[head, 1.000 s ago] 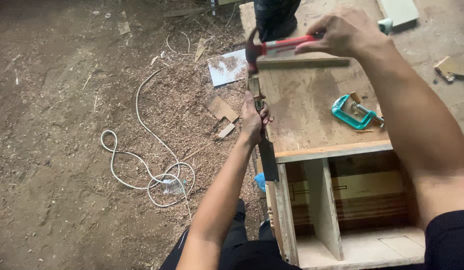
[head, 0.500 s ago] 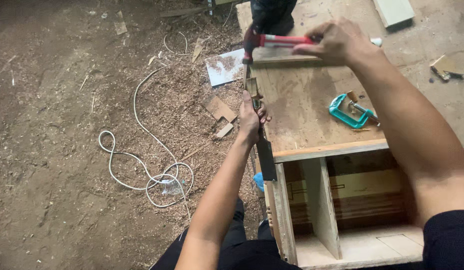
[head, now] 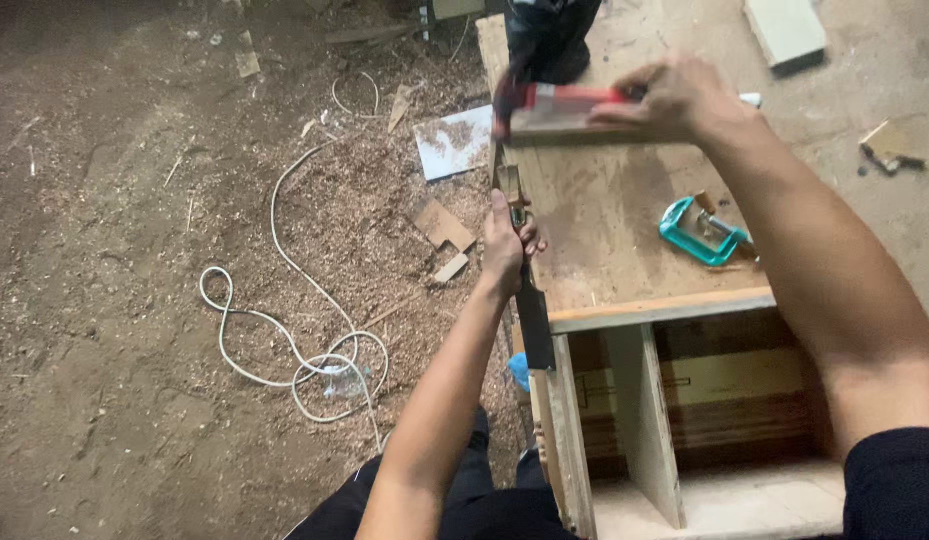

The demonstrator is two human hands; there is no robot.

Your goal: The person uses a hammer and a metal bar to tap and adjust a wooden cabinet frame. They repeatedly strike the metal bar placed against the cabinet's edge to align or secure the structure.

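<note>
Both hands work: right hand swings hammer, left hand steadies cabinet.

Soft, even daylight fills the view, brightest toward one o'clock on the pale floor, dimmer toward ten o'clock over the dark dirt. Shadows are faint; the cabinet's open compartments at five o'clock sit in shade. No glare. The hammer at twelve o'clock and the right hand are motion-blurred; detail is slightly soft throughout.
</note>
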